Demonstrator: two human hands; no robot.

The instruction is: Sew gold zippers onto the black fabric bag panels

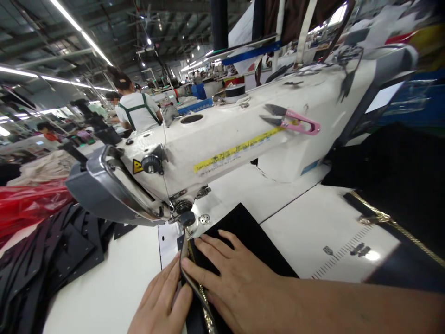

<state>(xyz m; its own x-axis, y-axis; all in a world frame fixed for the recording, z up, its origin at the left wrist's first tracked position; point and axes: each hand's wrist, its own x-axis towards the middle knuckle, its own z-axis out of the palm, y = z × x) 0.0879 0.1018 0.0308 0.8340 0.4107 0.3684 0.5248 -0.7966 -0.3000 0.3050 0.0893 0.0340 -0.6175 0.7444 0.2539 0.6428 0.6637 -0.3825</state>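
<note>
A white industrial sewing machine [215, 139] stands across the table. Under its needle area lies a black fabric piece [250, 232] with a gold zipper [205, 306] along its left edge. My right hand [236, 278] lies flat on the black fabric, fingers spread toward the presser foot [186, 227]. My left hand [163, 301] rests beside it on the left, fingertips pressing the zipper edge. Both hands touch the piece just in front of the needle.
Pink thread snips [295, 121] lie on top of the machine arm. A pile of black cut pieces [45, 260] and red plastic [28, 204] sit at the left. More black fabric with a gold zipper [392, 222] lies at the right. Other workers [137, 109] sit farther back.
</note>
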